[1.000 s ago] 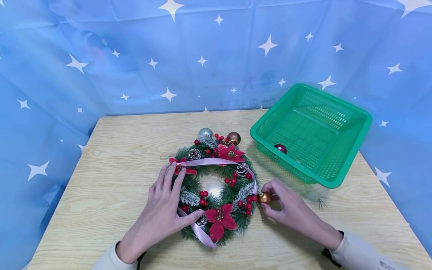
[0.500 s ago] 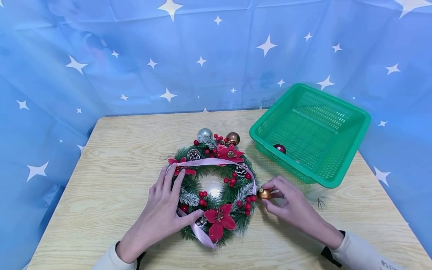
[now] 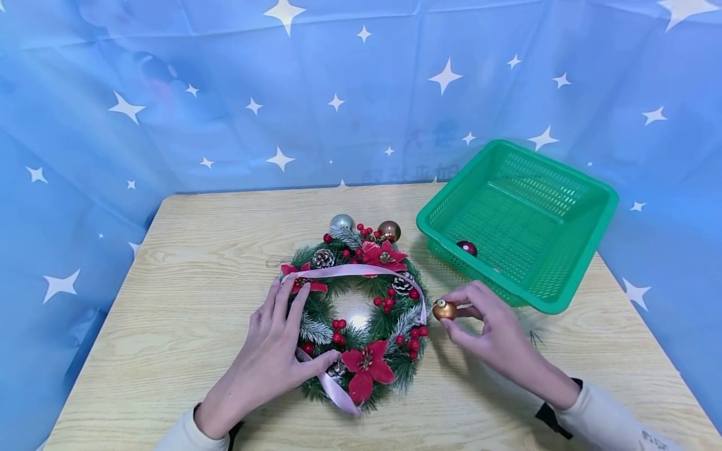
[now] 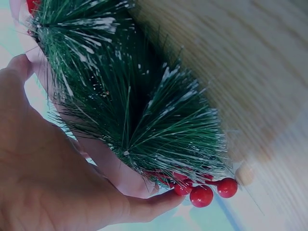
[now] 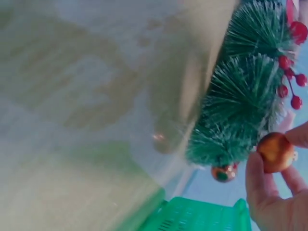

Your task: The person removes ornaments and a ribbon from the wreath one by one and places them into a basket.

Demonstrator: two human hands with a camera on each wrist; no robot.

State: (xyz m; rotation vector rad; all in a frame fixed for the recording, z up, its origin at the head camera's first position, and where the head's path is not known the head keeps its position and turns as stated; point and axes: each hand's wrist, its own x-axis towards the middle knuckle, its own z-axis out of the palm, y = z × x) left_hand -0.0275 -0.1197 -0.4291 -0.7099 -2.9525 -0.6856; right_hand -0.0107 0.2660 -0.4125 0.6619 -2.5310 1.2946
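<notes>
A Christmas wreath (image 3: 403, 366) with red flowers, berries and pinecones lies on the wooden table. My left hand (image 3: 276, 344) rests on its left side, fingers spread over the greenery and thumb near the lower pinecone. A pale pink ribbon (image 3: 352, 270) crosses the wreath and runs under that hand. Just off the wreath's right edge, my right hand (image 3: 496, 332) pinches a small gold Christmas bauble (image 3: 444, 311) between thumb and fingers, its cap turned up. The right wrist view shows the same bauble (image 5: 275, 152) close beside the pine needles (image 5: 240, 96).
A silver-blue bauble (image 3: 342, 222) and a bronze bauble (image 3: 389, 230) sit at the wreath's far edge. At the back right stands a green plastic basket (image 3: 598, 250) holding a dark red bauble (image 3: 466, 248). A blue star-patterned curtain (image 3: 316, 144) hangs behind the table (image 3: 186, 282).
My right hand has moved the gold bauble slightly farther from me and to the right, tilting its cap upward. The left hand and the wreath stay in place.
</notes>
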